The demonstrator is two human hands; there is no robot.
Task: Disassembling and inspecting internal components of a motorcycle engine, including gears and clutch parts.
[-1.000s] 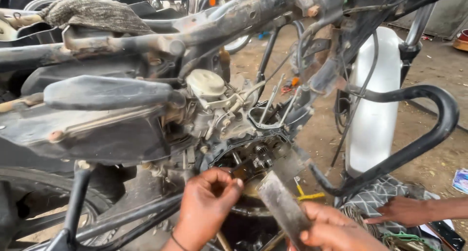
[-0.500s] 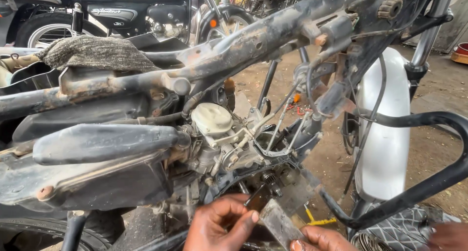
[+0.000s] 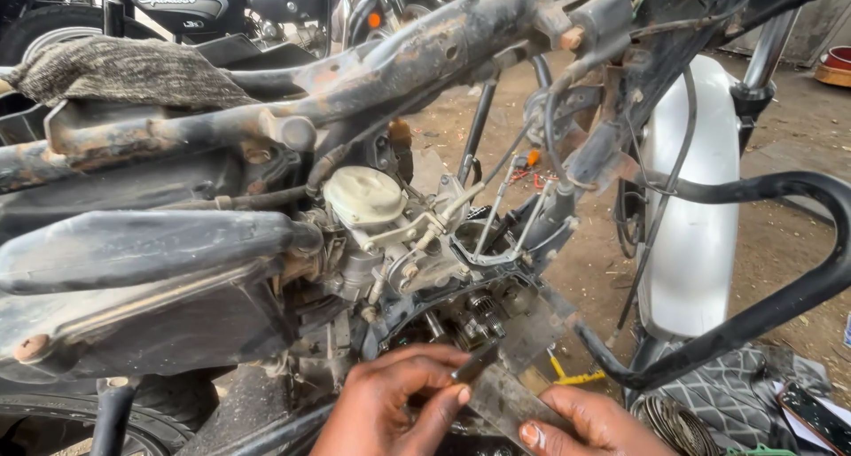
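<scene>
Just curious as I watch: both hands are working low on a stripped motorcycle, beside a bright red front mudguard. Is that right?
Not quite. In the head view the mudguard is white, not red. Both the left hand and right hand do work low on the stripped motorcycle.

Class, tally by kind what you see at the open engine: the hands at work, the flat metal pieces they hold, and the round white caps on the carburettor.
Hands: 2 (left hand, right hand)
Flat metal plate: 1
White carburettor cap: 1
Total: 4

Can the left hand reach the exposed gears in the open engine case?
Probably yes: the left hand is just below the exposed gears, and only the flat metal piece lies partly between.
</scene>
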